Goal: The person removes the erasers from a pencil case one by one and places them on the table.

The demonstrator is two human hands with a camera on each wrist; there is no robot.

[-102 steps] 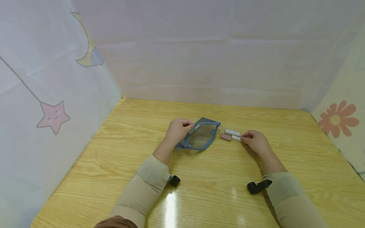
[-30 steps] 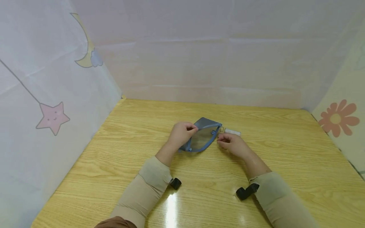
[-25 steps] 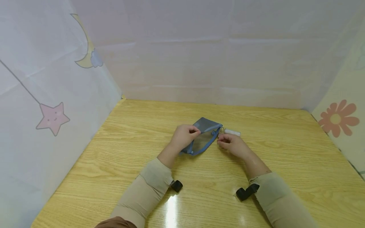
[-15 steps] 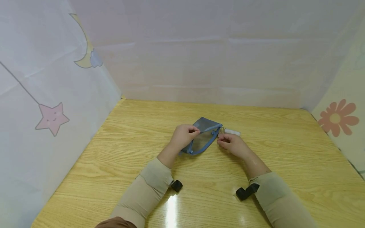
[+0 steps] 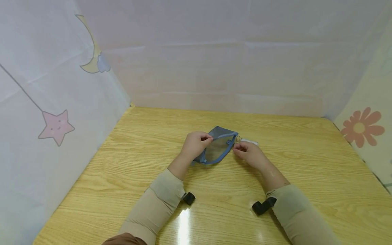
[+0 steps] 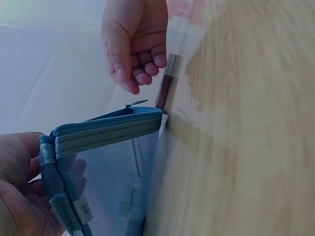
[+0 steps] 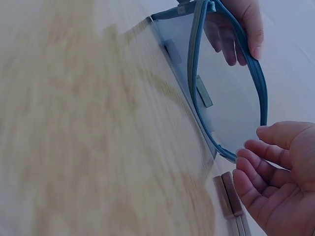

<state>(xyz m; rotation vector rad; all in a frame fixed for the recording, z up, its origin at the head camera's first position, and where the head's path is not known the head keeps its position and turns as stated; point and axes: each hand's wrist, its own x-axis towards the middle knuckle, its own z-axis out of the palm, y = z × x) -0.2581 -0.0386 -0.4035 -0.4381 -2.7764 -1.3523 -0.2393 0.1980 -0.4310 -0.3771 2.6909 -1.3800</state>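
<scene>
Head cam first: I've got a blue mesh zip pouch (image 5: 221, 132) on the wood-grain desk (image 5: 153, 146), mouth gaping. The left hand (image 5: 195, 144) has a narrow grip on its rim. The right hand (image 5: 252, 154) is just beside the pouch's other end, near a metal ring (image 5: 238, 138), and partly covers a white piece (image 5: 254, 142) lying outside.

Left wrist cam: the right hand's grip is loose, fingers half curled, nothing in it that I can see. Behind it on the desk are a reddish-brown block (image 6: 163, 93) and a pale strip (image 6: 171, 64); can't tell if that strip is the head cam's white piece. A pale bit (image 6: 125, 199) shows faintly through the mesh.

Right wrist cam: left thumb's over the rim, and a greenish block (image 7: 204, 91) looks to be inside. Whether the right fingertips actually touch the rim, no idea.

Progress-wise I'd call it partway: a couple of bits in, a few outside, zip not closed yet.
</scene>
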